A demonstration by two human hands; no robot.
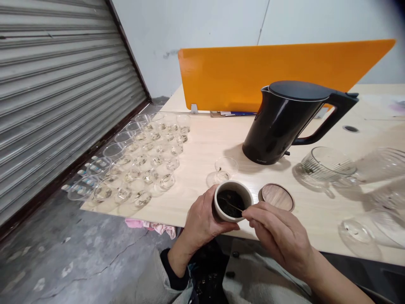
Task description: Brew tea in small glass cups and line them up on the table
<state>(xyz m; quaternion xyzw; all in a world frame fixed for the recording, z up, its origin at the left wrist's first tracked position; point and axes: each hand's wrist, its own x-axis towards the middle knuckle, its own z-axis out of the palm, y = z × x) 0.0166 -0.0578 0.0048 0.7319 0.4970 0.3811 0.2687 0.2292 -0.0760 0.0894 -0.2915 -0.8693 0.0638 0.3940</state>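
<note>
My left hand [202,217] is wrapped round a pale ceramic jar [234,184], tilted toward me at the table's front edge. Dark, dry bits that look like tea leaves [230,202] lie inside. My right hand [280,238] pinches a thin spoon [234,207], its far end down among the leaves. Just beyond the jar stands a small clear plastic cup [226,169] with a few dark bits at its bottom. A round wooden lid [277,196] rests on the table beyond my right hand.
Many clear cups [139,160] with dark bits crowd the table's left side. A black electric kettle [280,122] stands behind the lid, before an orange divider [253,76]. A ribbed glass mug [329,164] and more clear cups [382,164] are at right.
</note>
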